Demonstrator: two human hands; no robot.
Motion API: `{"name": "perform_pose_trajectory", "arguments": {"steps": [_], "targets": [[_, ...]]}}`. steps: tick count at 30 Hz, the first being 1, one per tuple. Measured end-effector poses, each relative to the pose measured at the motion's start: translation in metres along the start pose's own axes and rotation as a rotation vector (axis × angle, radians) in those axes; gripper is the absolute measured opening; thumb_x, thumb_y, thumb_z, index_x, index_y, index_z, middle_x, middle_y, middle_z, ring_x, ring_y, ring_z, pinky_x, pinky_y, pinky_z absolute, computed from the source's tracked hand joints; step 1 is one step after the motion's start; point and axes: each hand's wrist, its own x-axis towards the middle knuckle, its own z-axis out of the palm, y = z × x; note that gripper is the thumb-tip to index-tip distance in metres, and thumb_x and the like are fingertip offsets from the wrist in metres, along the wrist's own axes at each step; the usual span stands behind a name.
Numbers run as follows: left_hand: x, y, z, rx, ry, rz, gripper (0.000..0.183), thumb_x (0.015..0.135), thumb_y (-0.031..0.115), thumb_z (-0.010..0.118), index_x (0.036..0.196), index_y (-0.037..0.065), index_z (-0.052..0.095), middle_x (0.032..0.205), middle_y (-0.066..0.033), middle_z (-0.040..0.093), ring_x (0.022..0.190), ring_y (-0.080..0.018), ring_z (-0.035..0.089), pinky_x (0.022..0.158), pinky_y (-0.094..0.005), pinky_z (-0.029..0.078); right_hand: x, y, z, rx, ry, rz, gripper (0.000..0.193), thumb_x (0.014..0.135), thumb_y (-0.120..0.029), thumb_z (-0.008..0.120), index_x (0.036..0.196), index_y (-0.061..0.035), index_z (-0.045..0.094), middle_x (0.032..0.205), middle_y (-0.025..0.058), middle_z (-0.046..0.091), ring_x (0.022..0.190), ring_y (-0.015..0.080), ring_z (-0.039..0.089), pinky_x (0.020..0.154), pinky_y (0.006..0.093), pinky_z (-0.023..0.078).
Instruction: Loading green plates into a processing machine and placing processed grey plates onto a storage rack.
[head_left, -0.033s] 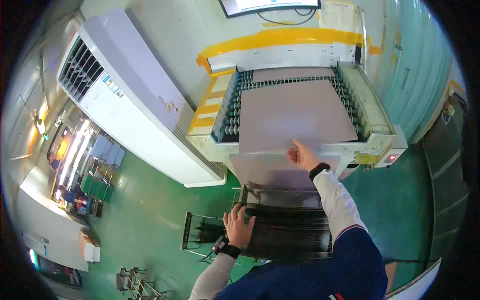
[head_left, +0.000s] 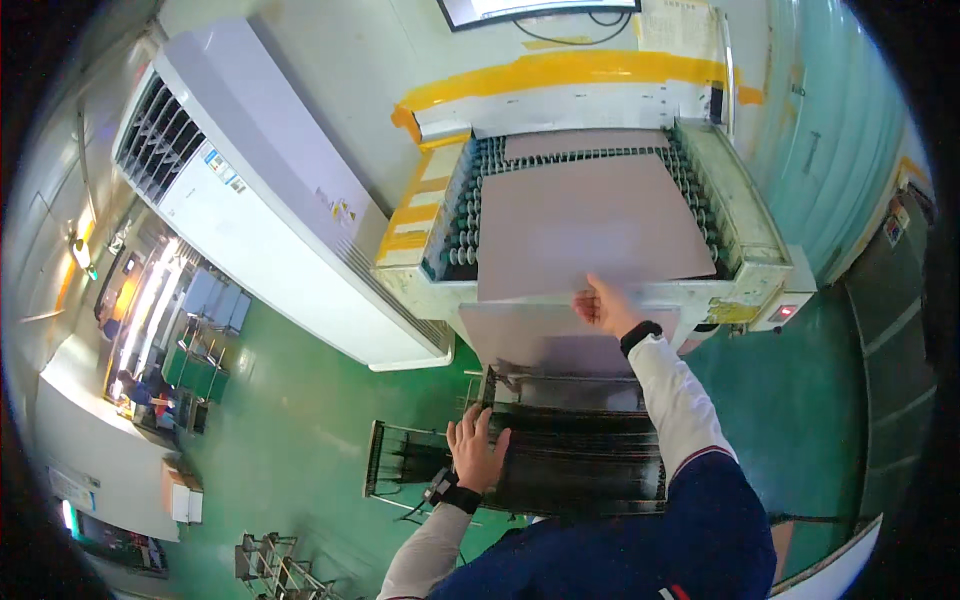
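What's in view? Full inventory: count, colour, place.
panels: 3 visible, pinkish grey, two on the machine's rollers, one below its front edge
roller machine: 1, pale green, upper centre
rack: 1, black, below the machine
air conditioner: 1, white, left of the machine
screen: 1, black-framed, top edge
tape: several strips, yellow, wall and machine
curtain: 1, bluish green, upper right
cart: at least 1, metallic, lower left
boxes: count unclear, brown and white, left
co-worker: at least 1, dark clothes, far left
floor: 1, green, both sides
left hand: 1, bare, black wristband, at the rack's left end
right hand: 1, bare, black wristband, at the larger panel's front edge
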Motion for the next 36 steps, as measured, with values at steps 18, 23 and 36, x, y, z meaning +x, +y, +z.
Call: {"name": "perform_pose_trajectory", "arguments": {"steps": [18,23,36], "targets": [[0.002,0.003,0.000,0.019,-0.039,-0.035,0.060,0.094,0.043,0.071,0.142,0.011,0.059,0.151,-0.0136,0.052,0.138,-0.0355,0.050,0.123,-0.0576,0.025,-0.028,0.063,0.021,-1.602,0.388,-0.995,0.025,0.084,-0.012,0.070,0.107,-0.0026,0.072,0.116,0.0163,0.064,0.115,0.0396,0.058,0.097,0.0507,0.047],[0.003,0.002,0.000,0.034,-0.036,-0.024,0.059,0.095,0.044,0.070,0.143,0.011,0.058,0.152,-0.0134,0.051,0.138,-0.0355,0.050,0.123,-0.0570,0.024,-0.045,0.070,0.026,-1.734,0.414,-1.022,0.026,0.080,-0.007,0.067,0.106,-0.0038,0.069,0.114,0.0144,0.059,0.109,0.0353,0.058,0.090,0.0492,0.047],[0.002,0.003,0.000,0.043,-0.028,-0.026,0.060,0.095,0.045,0.069,0.143,0.010,0.059,0.152,-0.0134,0.052,0.138,-0.0347,0.050,0.123,-0.0562,0.025,-0.044,0.074,0.033,-1.639,0.358,-0.986,0.019,0.083,-0.007,0.066,0.102,-0.0032,0.064,0.108,0.0176,0.062,0.103,0.0383,0.063,0.087,0.0502,0.051]]}}
